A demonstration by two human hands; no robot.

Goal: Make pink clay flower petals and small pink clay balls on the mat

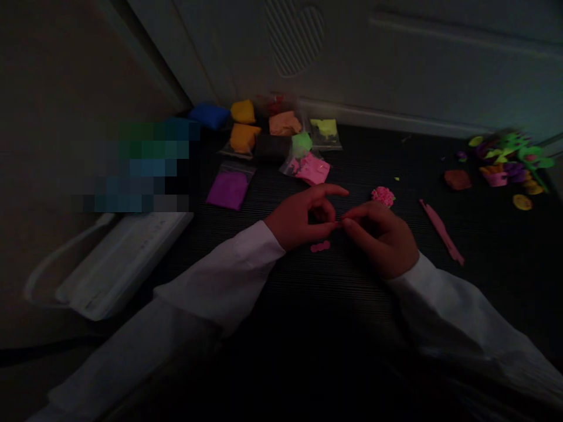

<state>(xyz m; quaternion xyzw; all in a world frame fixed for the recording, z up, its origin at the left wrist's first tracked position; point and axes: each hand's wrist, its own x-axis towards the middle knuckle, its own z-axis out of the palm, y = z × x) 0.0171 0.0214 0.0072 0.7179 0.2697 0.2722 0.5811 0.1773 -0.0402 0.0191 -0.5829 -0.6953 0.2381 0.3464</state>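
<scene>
The scene is dim. My left hand (303, 215) and my right hand (380, 237) meet over a dark ribbed table (308, 305), fingertips pinched together on a tiny pink clay piece (338, 223). Below them a small row of pink clay bits (320, 247) lies on the table. A pink clay flower (383, 196) sits just beyond my right hand. A pink modelling stick (441, 231) lies to the right.
Several bags of coloured clay lie at the back: purple (229, 189), pink (311, 169), orange (244, 136), blue (210, 115), green (301, 142). Finished clay flowers (510, 161) and a brown lump (457, 179) stand at the right. A white case (118, 264) lies at the left.
</scene>
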